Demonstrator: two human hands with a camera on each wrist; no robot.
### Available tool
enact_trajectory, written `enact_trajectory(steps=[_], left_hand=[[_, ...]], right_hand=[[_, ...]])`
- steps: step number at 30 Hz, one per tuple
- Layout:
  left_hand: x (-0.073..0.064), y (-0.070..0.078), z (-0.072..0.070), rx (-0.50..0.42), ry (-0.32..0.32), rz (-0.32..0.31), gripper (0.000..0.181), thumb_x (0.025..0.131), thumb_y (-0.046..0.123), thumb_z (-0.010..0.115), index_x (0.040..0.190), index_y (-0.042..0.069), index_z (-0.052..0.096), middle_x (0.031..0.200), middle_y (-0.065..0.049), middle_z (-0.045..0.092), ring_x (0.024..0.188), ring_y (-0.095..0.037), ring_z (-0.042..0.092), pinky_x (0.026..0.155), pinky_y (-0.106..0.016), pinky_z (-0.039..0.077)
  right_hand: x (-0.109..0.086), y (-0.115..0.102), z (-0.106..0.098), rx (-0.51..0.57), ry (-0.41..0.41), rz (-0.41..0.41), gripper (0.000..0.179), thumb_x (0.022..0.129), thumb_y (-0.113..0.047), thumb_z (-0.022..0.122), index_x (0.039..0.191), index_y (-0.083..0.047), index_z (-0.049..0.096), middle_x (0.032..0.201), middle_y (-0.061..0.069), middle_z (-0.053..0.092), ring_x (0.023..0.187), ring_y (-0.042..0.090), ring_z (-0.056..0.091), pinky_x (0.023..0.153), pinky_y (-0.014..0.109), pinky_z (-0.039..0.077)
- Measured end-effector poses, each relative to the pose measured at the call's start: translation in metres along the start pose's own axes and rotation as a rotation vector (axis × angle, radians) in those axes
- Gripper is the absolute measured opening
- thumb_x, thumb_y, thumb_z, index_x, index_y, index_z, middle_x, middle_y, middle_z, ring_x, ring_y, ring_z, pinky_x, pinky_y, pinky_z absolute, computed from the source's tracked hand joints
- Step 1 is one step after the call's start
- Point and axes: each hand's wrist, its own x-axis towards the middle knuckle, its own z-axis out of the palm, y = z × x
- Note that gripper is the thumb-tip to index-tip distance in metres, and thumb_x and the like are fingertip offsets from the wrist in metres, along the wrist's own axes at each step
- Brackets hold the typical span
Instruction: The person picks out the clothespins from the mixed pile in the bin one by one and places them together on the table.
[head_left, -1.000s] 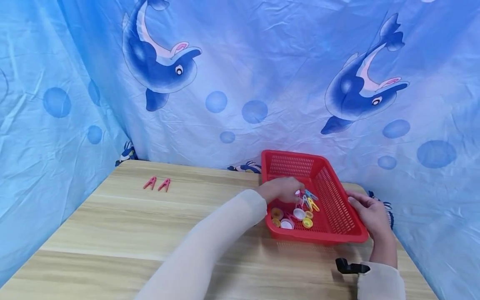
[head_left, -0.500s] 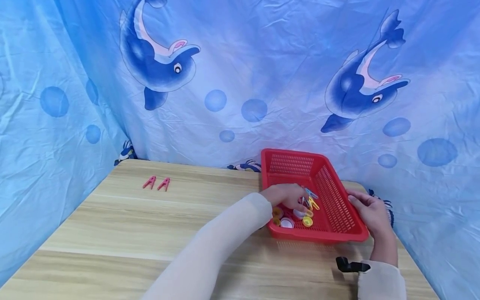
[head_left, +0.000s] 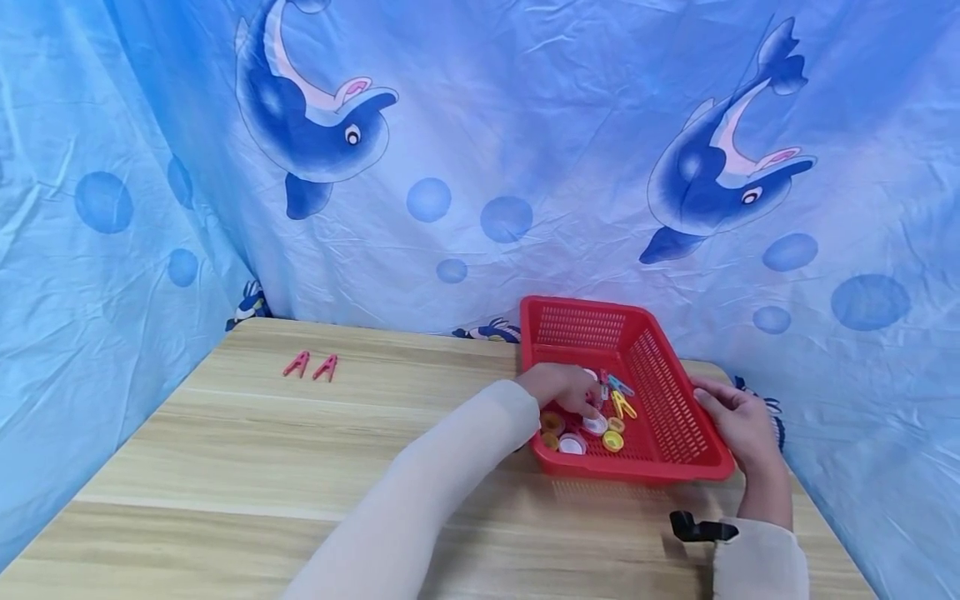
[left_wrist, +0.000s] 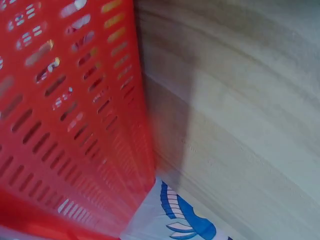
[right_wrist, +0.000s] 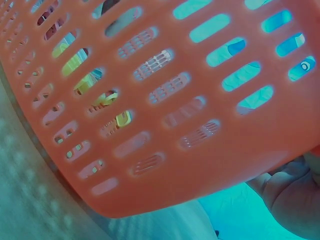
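My left hand [head_left: 566, 390] reaches down into a red plastic basket [head_left: 637, 471], fingers pointing at its floor. A fingertip is right at a white bottle cap [head_left: 596, 426]. Around it lie another white cap [head_left: 572, 444], a yellow cap [head_left: 612, 441] and amber caps [head_left: 552, 422]. Beyond the fingers are a yellow clothespin [head_left: 623, 406] and a blue clothespin [head_left: 620, 385]; other small items are partly covered by the hand. My right hand [head_left: 742, 421] grips the basket's right rim, thumb on top. Only the basket's slotted wall [left_wrist: 65, 110] shows in the left wrist view.
Two pink clothespins, one on the left [head_left: 297, 364] and one on the right [head_left: 326, 367], lie at the back left of the wooden table [head_left: 247, 467]. A blue dolphin-print curtain [head_left: 465, 150] hangs behind the table and along its sides.
Inside the basket, my left hand has shifted toward the front, then slightly back left, from the clothespins to the white cap. The right hand has kept its grip on the rim.
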Motion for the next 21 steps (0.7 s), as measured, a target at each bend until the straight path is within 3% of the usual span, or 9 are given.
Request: enact_trajectory(steps=[3,12,21], left_hand=[[-0.0009,-0.0034,-0.004,-0.038,-0.009,-0.041,0.04,0.086,0.039,0.08,0.124,0.037,0.07,0.114,0.009,0.063,0.102,-0.013,0.059,0.098,-0.042,0.055],[-0.0034,-0.0058,-0.0094,0.021,0.046,0.034,0.026,0.086,0.028,0.083,0.11,0.03,0.074,0.11,0.009,0.063,0.099,-0.012,0.06,0.097,-0.038,0.056],[0.0029,-0.0071,-0.0076,0.043,0.113,0.049,0.035,0.087,0.026,0.082,0.12,0.028,0.071,0.118,0.006,0.063,0.106,-0.013,0.058,0.098,-0.037,0.055]], right_hand=[[-0.0002,-0.0003,0.0006,-0.003,0.001,0.016,0.062,0.103,-0.049,0.056,0.15,-0.01,0.052,0.137,0.023,0.057,0.09,0.013,0.068,0.074,0.033,0.061],[0.0005,-0.0025,0.0009,-0.007,0.0,0.016,0.063,0.102,-0.05,0.056,0.151,-0.011,0.051,0.139,0.024,0.056,0.092,0.013,0.068,0.075,0.033,0.061],[0.0012,0.0017,-0.0013,-0.009,-0.001,-0.011,0.063,0.102,-0.05,0.056,0.15,-0.009,0.052,0.138,0.024,0.056,0.091,0.011,0.068,0.075,0.032,0.061]])
